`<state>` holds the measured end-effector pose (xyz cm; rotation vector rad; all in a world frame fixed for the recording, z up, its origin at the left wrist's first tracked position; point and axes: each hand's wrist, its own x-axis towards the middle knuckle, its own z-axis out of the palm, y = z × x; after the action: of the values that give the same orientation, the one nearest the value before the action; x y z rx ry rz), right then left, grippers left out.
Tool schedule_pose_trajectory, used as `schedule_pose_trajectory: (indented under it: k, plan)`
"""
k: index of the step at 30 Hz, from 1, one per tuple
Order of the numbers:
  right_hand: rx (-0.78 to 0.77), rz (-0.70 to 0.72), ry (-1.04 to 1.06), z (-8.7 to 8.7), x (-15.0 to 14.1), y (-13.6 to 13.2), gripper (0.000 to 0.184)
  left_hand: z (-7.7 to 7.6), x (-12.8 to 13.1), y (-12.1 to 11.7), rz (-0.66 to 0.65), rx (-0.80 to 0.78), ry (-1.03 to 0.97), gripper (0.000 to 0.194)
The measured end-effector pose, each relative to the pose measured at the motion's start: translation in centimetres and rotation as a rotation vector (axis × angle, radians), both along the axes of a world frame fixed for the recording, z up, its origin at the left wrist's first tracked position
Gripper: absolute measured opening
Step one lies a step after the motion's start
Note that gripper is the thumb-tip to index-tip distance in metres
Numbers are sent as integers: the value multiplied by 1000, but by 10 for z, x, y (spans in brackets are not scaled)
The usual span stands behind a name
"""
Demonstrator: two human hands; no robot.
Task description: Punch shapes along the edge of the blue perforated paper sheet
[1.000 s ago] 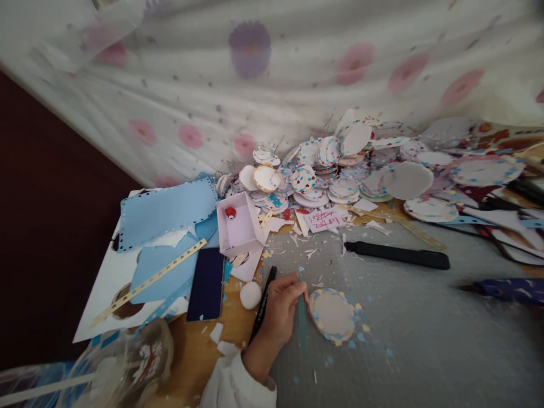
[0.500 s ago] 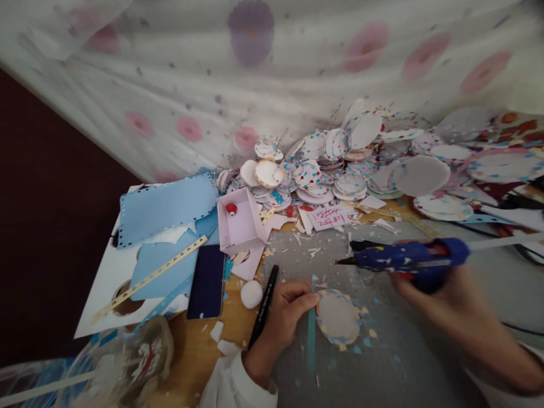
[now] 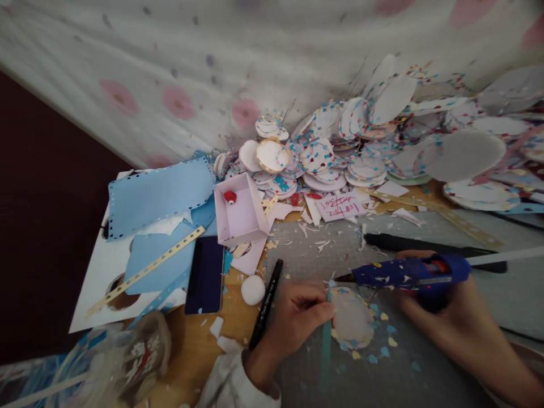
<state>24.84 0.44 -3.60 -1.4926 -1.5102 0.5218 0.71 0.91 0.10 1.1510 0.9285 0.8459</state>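
My left hand (image 3: 293, 320) is closed in a pinch on a thin teal paper strip (image 3: 326, 340), held at the left edge of a round paper disc (image 3: 352, 318) that lies on the grey cutting mat (image 3: 408, 374). My right hand (image 3: 450, 320) grips a blue hot glue gun (image 3: 408, 273). The gun lies level, with its nozzle pointing left just above the top of the disc. Small coloured paper bits lie around the disc.
A black marker (image 3: 266, 304) and a white ball (image 3: 253, 289) lie left of my left hand. A dark phone (image 3: 205, 275), blue paper sheets (image 3: 159, 195) and a small pink box (image 3: 238, 216) sit further left. A heap of decorated discs (image 3: 340, 153) fills the back. A black tool (image 3: 425, 246) lies behind the gun.
My right hand came in from the right with the glue gun and brought its nozzle down to the disc. My left hand stayed pinched on the teal strip.
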Motion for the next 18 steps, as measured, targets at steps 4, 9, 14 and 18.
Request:
schedule_pose_trajectory:
  k: [4, 9, 14, 18]
  plan:
    - [7, -8, -30, 4, -3, -1, 38, 0, 0, 2, 3, 25, -38, 48]
    - [24, -1, -68, 6, -3, -1, 35, 4, 2, 3, 18, 30, -49, 49]
    - [17, -10, -89, 2, -1, -1, 35, 5, 2, 3, 16, 30, -23, 49]
    - [28, -3, -103, 1, -1, -1, 35, 4, 2, 3, 10, 40, -31, 50]
